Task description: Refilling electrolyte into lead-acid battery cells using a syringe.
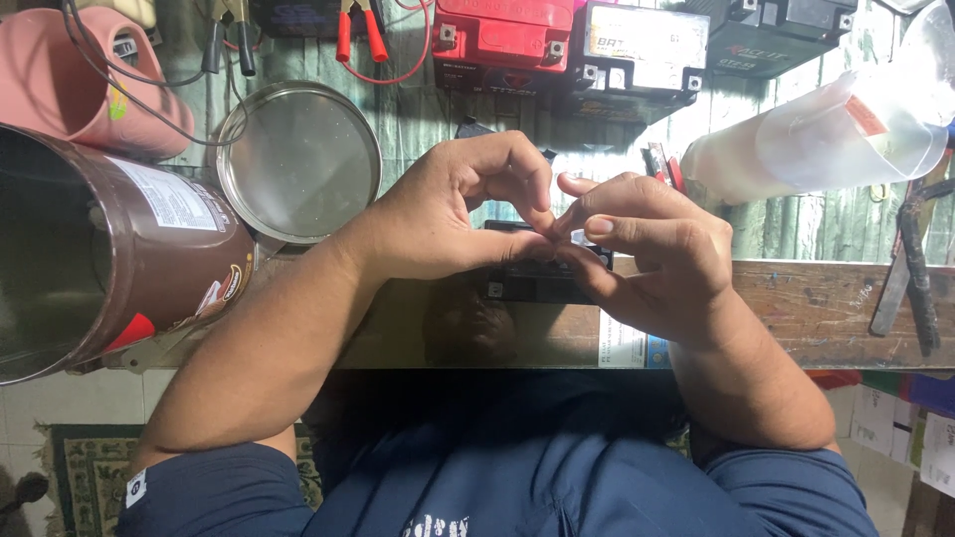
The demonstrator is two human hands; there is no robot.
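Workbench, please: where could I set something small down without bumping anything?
Bare wood lies on the bench edge between the right hand and the dark tool. The back is crowded with batteries, the round lid and the brown bucket.

I note bare bench planks (pixel 826 298) free to the right; brown tin (pixel 99 249) and round lid (pixel 298 159) crowd left, batteries (pixel 637 55) block beyond

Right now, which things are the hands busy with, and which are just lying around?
Busy with:
left hand and right hand, fingers pinching something tiny, too small to tell
small black battery underneath

Lying around:
brown bucket
round metal lid
red battery
red clamps
plastic jug
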